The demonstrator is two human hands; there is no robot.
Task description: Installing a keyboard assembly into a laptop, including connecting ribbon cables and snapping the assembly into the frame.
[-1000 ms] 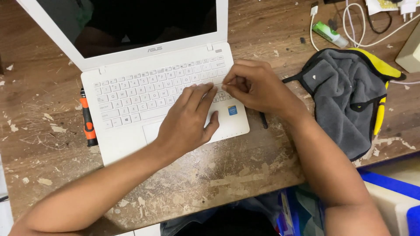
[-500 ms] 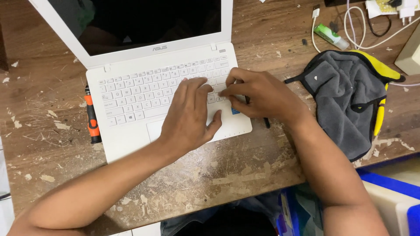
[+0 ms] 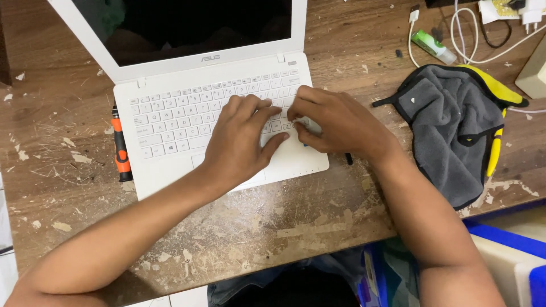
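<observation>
The white laptop (image 3: 222, 113) lay open on the worn wooden counter (image 3: 318, 222), its long axis running left to right and turned slightly, so the right end of the keyboard (image 3: 187, 113) sat higher in the head view than the left. Both hands met over the right part of that keyboard. The left hand (image 3: 239, 139) rested palm down on the keys, fingers loosely spread and pressing flat, holding nothing. The right hand (image 3: 335, 122) came in from the right, its grip curled and pressed together, fingertips (image 3: 296, 113) pinched at a key just beside the left hand's fingers (whether a keycap was actually caught between them could not be told). The right hand was therefore the nearer one to that spot, the left steadying beside it. An orange and black screwdriver (image 3: 119, 145) lay along the laptop's left edge, touching it or nearly so. A grey and yellow cloth (image 3: 455, 131) lay well apart to the right, with white cables (image 3: 472, 51) beyond it.
</observation>
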